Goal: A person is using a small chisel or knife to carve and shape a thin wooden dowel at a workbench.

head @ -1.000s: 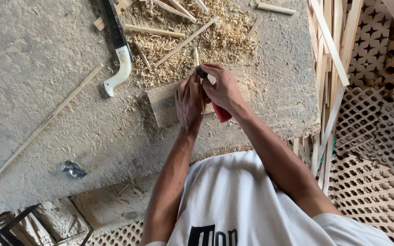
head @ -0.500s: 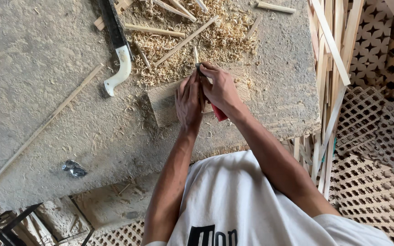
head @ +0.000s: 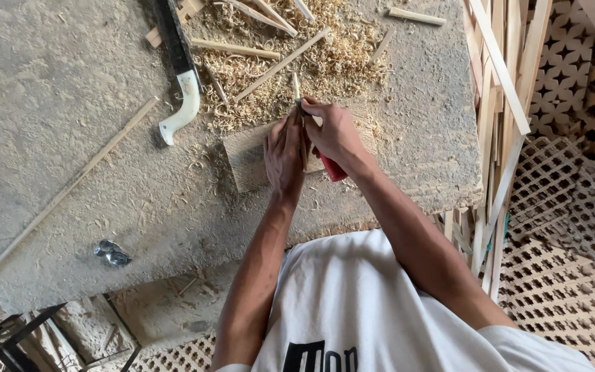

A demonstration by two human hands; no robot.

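Left grip: the left hand [head: 285,155] lies flat, fingers straight and together, pressing a thin pale wooden sliver [head: 296,88] down on a small flat wooden board [head: 246,155].
Right grip: the right hand [head: 335,131] is closed round a red-handled tool [head: 334,169], touching the left hand's fingertips.
Beyond the grips: pale wood shavings [head: 325,65] on the rough grey bench [head: 70,103].
Left of the grips: a black saw with a white curved handle [head: 182,103].
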